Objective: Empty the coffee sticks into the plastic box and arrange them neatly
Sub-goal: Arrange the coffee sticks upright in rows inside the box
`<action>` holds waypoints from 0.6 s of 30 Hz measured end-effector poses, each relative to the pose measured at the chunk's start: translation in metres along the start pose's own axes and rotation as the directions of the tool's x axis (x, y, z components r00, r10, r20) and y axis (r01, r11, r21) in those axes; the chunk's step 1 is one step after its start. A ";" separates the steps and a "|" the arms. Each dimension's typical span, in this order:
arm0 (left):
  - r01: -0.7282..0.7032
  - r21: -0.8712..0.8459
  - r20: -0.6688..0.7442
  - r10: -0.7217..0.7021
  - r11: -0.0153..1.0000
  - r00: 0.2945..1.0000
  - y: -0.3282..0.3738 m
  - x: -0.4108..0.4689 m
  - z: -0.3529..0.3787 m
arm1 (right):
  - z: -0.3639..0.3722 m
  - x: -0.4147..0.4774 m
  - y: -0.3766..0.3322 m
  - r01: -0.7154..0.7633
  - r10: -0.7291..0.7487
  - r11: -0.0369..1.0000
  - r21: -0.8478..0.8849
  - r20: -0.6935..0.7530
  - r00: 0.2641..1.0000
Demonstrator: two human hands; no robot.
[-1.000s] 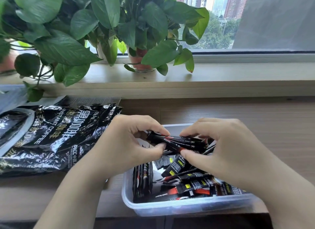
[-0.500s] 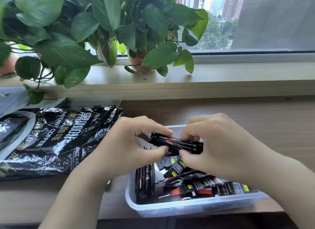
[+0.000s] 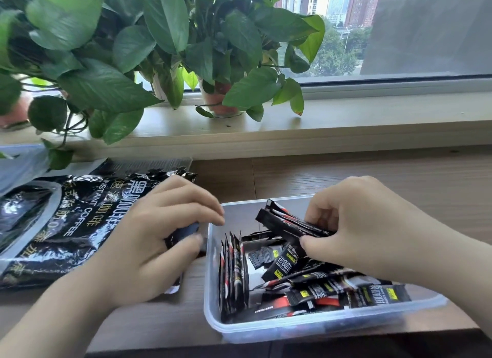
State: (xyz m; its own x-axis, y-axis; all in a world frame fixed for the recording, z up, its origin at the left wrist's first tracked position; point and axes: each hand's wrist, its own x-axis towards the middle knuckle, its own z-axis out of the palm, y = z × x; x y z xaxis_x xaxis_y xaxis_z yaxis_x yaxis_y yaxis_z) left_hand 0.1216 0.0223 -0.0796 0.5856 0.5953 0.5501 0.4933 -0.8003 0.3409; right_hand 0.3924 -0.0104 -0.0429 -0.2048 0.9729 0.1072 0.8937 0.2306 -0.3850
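Emptying appears complete: the coffee bag (image 3: 66,224) lies slack on the table, left of the plastic box (image 3: 292,328). Arranging is only begun. A short row of sticks (image 3: 233,272) stands on edge against the box's left wall, and the loose sticks (image 3: 332,291) lie jumbled to its right. The right hand (image 3: 367,224) clamps a bundle (image 3: 287,223) over the far end. The left hand (image 3: 149,240) hangs curled beside the left wall; whether it holds anything cannot be told.

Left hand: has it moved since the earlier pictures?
Yes. The left hand let go of the stick bundle and moved left, from over the plastic box to its left rim.
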 end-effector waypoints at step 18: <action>-0.039 0.199 0.375 -0.040 0.979 0.926 0.007 -0.001 0.025 | 0.007 0.016 -0.031 -0.225 0.239 0.970 -0.086 0.213 0.947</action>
State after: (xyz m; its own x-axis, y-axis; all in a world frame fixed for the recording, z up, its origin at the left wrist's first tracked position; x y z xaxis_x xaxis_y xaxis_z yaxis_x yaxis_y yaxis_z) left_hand 0.1406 0.0184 -0.0972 0.7642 0.6098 0.2098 0.5883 -0.7925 0.1605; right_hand 0.3584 -0.0021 -0.0353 -0.0656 0.9804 -0.1857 0.9479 0.0032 -0.3185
